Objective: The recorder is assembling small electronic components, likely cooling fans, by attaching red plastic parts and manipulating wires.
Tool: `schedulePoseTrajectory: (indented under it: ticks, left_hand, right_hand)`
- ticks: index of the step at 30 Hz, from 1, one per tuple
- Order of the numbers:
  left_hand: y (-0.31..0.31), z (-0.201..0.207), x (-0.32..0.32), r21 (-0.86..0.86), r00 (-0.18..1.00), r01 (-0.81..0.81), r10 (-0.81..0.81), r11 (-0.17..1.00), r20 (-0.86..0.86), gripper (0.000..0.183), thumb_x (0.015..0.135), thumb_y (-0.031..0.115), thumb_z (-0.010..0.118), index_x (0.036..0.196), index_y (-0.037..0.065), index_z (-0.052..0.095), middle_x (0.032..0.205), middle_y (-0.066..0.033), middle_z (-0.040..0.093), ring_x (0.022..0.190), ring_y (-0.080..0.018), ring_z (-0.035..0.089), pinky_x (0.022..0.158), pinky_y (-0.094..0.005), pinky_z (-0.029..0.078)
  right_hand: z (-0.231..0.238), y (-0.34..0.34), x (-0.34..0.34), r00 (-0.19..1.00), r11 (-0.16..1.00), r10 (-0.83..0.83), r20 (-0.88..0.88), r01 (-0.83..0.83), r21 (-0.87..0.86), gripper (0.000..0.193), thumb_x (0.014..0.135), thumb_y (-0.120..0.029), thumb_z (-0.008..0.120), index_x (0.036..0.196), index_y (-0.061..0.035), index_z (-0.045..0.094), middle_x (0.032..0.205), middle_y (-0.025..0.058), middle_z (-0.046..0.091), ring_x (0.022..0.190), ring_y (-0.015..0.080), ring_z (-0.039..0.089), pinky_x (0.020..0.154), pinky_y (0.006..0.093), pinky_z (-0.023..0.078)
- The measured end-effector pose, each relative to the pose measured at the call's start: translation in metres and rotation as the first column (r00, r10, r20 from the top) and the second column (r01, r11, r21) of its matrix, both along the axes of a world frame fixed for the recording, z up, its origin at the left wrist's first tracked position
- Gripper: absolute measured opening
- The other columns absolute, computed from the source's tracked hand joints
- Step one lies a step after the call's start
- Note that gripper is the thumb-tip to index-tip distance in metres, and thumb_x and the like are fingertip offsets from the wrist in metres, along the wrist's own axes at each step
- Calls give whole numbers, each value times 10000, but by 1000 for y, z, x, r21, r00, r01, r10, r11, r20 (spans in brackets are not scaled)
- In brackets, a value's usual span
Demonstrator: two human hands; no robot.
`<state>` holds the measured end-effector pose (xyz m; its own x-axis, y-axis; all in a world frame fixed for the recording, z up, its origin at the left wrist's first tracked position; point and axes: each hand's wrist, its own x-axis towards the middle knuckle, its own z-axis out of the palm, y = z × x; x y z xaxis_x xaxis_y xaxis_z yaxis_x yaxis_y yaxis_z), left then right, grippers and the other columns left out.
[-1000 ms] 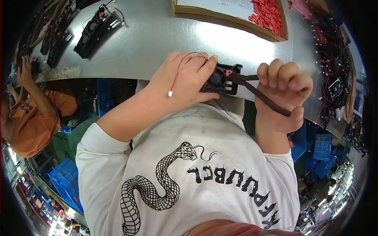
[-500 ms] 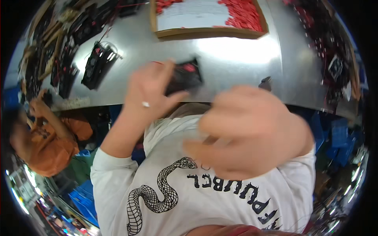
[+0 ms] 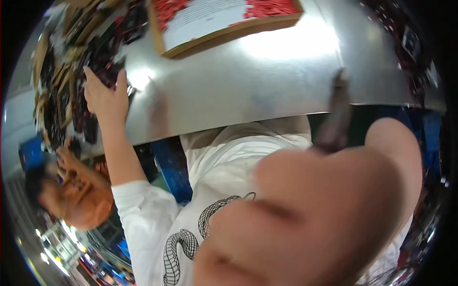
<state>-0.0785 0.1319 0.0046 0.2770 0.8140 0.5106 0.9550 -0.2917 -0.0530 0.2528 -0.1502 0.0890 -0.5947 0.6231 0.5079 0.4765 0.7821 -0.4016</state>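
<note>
My left hand point(image 3: 107, 97) reaches over the left side of the metal table, fingers spread, with nothing visibly held. Just beyond its fingertips lie dark fan units point(image 3: 107, 64) in a cluttered group; whether the fingers touch one cannot be made out. Large and blurred, my right hand point(image 3: 305, 214) is raised close to the camera with its fingers curled into a fist. From behind that fist a dark, elongated tool point(image 3: 336, 109) sticks out toward the table's near edge, too smeared to name more closely.
A shallow cardboard tray point(image 3: 210, 43) with small red pieces point(image 3: 272, 8) and a white printed sheet point(image 3: 205, 19) stands at the back of the metal table point(image 3: 214, 90). More dark parts point(image 3: 412, 47) lie at the far right. A person in orange point(image 3: 90, 205) works at the left.
My left hand has moved from the table's middle to the left; the black fan unit beside it is gone from there. My right hand has come nearer the camera. The view has tilted.
</note>
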Motion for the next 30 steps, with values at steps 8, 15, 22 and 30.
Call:
schedulePoseTrajectory:
  ticks: [8, 15, 22, 30]
  left_hand:
    - [-100, -48, 109, -39, 742, 666, -656, 745, 143, 670, 849, 257, 711, 1426, -2, 489, 1388, -218, 556, 1283, -422, 477, 1105, -525, 302]
    - [-107, -53, 119, -90, 771, 608, -560, 789, 304, 679, 826, 140, 677, 1432, -47, 437, 1385, -196, 534, 1259, -425, 474, 1096, -522, 313]
    - [-106, -44, 110, -226, 837, 532, -466, 816, 286, 646, 832, 121, 661, 1411, -58, 438, 1343, -226, 553, 1260, -456, 469, 1106, -528, 319]
    - [-105, -42, 108, -259, 814, 575, -509, 776, 280, 688, 888, 99, 635, 1486, -83, 347, 1404, -227, 533, 1296, -449, 450, 1132, -526, 296]
  right_hand:
    - [-19, -33, 87, 997, 996, -80, 14, 80, -50, 525, 585, -214, 777, 1095, -173, 659, 777, 19, 495, 651, 198, 474, 557, 339, 361]
    - [10, -40, 65, 977, 973, -195, 89, 204, -107, 618, 582, -181, 778, 1192, -185, 683, 780, 27, 527, 644, 209, 484, 551, 345, 367]
    - [-55, 59, 85, 977, 930, -190, 96, 211, -300, 690, 685, -157, 812, 1354, -164, 639, 877, 57, 620, 725, 269, 578, 645, 393, 480]
    - [-85, 90, 123, 851, 863, -415, 321, 480, -157, 827, 705, -499, 839, 1416, -160, 587, 1426, 182, 526, 1288, 392, 508, 1030, 539, 417]
